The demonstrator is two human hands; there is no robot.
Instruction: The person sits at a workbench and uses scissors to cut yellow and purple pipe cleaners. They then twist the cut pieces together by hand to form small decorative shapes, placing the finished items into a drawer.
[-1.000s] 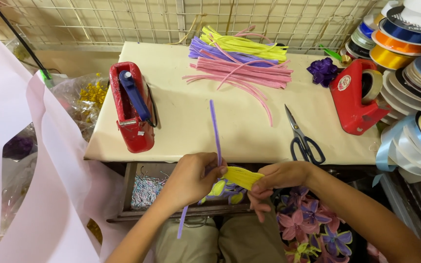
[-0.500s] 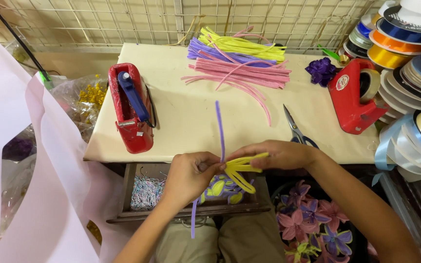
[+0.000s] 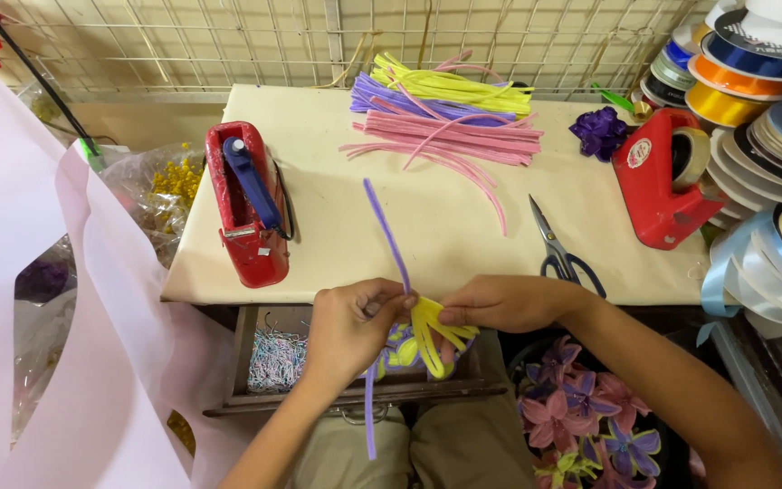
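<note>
1. While the left hand [image 3: 350,321] pinches the purple pipe cleaner [image 3: 389,237] at the tabletop [image 3: 445,226] edge, binding seems underway.
2. Right hand [image 3: 500,303] fingers pinch the yellow petals [image 3: 432,330]; next, tight wrapping.

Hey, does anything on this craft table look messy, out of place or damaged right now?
Mostly tidy. A few pink pipe cleaners stray from their pile across the table, and the scissors lie near its front edge. Nothing looks damaged or spilled.
</note>
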